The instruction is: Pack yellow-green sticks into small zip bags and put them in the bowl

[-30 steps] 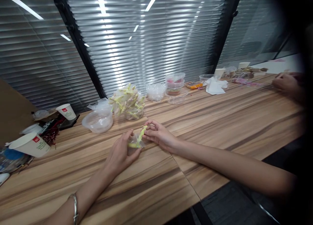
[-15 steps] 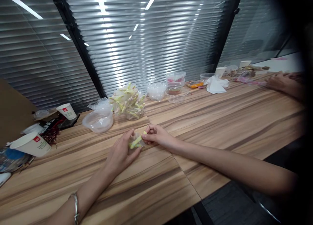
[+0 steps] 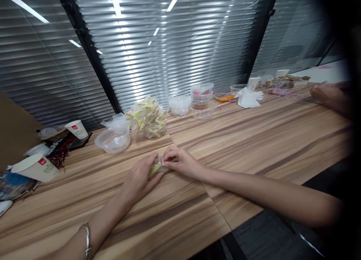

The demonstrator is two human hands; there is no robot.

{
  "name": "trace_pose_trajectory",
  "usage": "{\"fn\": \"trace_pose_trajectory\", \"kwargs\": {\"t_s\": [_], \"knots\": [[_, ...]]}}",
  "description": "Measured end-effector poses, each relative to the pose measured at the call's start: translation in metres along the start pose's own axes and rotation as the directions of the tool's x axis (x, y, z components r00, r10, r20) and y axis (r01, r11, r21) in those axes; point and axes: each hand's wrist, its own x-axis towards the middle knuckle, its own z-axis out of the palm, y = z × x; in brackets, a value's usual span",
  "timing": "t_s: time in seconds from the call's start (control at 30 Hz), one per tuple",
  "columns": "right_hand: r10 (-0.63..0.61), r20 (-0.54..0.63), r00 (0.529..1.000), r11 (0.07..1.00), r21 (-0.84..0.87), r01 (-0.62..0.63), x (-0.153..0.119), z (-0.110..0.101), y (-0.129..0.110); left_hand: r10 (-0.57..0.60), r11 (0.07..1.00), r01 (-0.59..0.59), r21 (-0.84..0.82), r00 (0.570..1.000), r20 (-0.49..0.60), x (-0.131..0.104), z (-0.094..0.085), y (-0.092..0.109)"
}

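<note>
My left hand (image 3: 137, 179) rests low over the table, its thumb and fingers curved around a small clear plastic bag (image 3: 162, 168). Inside that bag shows a yellow-green strip (image 3: 154, 170), partly hidden by my fingers. From the other side, my right hand (image 3: 182, 163) is closed in a pinch at the bag's open-looking edge. Behind my hands, a heap of similar yellow-green pieces in clear wrapping (image 3: 146, 114) rises above a round clear tub (image 3: 154, 132).
Clear plastic bowls (image 3: 113, 141) stand left of the heap. Stacked clear containers (image 3: 202, 92), an orange packet (image 3: 225, 97) and white tissues (image 3: 249, 98) lie farther right. Paper cups (image 3: 36, 169) are at left. Another person's hand (image 3: 327, 94) is at far right.
My right fingers have shifted slightly down and left, from the end of the yellow-green strip to the bag's edge. The strip now sits deeper in the bag.
</note>
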Motion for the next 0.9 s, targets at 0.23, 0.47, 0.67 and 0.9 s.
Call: {"fn": "trace_pose_trajectory", "kwargs": {"t_s": [0.23, 0.47, 0.67, 0.9], "knots": [[0.121, -0.026, 0.992, 0.985, 0.125, -0.117, -0.005, 0.008, 0.000, 0.221, 0.973, -0.217, 0.073, 0.974, -0.054, -0.006, -0.001, -0.001], [0.133, 0.221, 0.966, 0.926, 0.320, -0.201, 0.000, 0.012, 0.011, 0.292, 0.950, -0.287, 0.123, 0.956, -0.033, -0.003, 0.001, -0.002], [0.214, 0.076, 0.974, 0.892, 0.391, -0.227, 0.006, 0.004, 0.015, -0.092, 0.996, 0.091, -0.022, 0.995, -0.041, 0.005, -0.006, -0.007], [0.131, 0.114, 0.985, 0.902, 0.398, -0.166, 0.012, -0.009, 0.020, -0.306, 0.914, 0.320, -0.249, 0.947, 0.095, 0.007, -0.006, -0.006]]}}
